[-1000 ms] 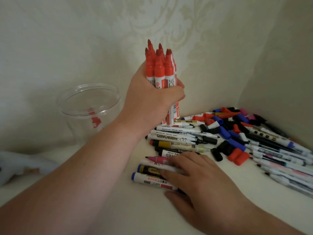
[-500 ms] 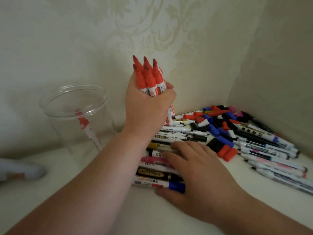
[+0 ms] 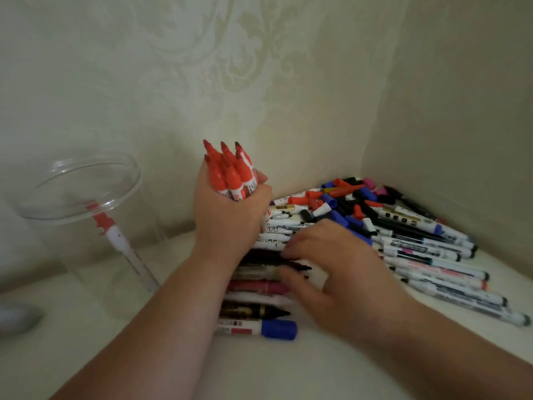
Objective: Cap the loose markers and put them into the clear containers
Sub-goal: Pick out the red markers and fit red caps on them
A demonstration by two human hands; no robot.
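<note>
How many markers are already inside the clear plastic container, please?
1: a red-and-white marker leaning inside the clear round plastic container at the left; none appears hidden.

Uncapped red markers (image 3: 230, 180) bunched upright; loose markers (image 3: 427, 249), caps (image 3: 340, 197) piled right of clear container (image 3: 57, 215) holding one marker (image 3: 115, 238).
</note>
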